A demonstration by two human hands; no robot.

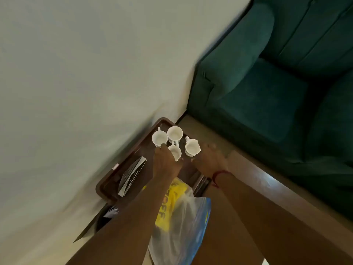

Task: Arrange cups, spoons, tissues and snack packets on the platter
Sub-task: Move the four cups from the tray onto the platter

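Note:
A dark brown platter point(99, 185) lies on a wooden table, tilted in the view. Several white cups stand at its far end: one at the left point(159, 137), one at the back point(174, 133), one at the right point(192, 147) and a near one point(175, 152). My left hand point(166, 164) wraps the near cup from the front, fingertips touching the left cup. Blurred, my right hand point(207, 161) hovers beside the right cup with fingers spread, holding nothing. A black-and-white packet point(131, 175) lies on the platter's left half.
A yellow snack packet point(172, 199) sits in a clear plastic bag with blue edging point(193, 228) under my forearms. The wooden table point(257, 180) runs to the right. A green sofa point(267, 88) stands beyond it and a pale wall point(76, 73) fills the left.

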